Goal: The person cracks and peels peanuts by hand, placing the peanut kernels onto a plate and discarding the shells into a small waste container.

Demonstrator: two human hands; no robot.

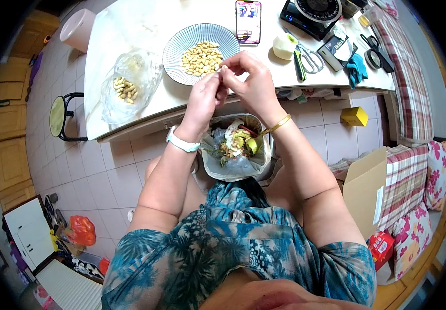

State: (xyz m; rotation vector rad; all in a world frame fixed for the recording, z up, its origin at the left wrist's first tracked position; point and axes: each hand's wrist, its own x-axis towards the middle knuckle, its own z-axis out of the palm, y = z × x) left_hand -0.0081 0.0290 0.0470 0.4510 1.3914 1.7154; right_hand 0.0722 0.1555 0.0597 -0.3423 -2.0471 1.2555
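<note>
At the near rim of a striped bowl (170, 61), my two hands meet with their fingertips together. My right hand (253, 80) pinches a small pale piece that looks like a peanut (223, 66). Beside it my left hand (206, 101) is closed, and its fingers hide whatever they hold. Many pale peanut kernels (201, 58) lie in the bowl. To the left, an opened clear plastic bag (112, 109) holds peanuts that seem to be in their shells (125, 90). Below my hands stands a lined waste bin (212, 168) with peelings and scraps in it.
A phone (248, 22) lies behind the bowl. Right of it are a peeled pale fruit (284, 46), scissors (313, 61), a green-handled knife or peeler (299, 64), a black scale (305, 23) and a blue cloth (356, 70). A stool (57, 116) stands left, a cardboard box (363, 188) right.
</note>
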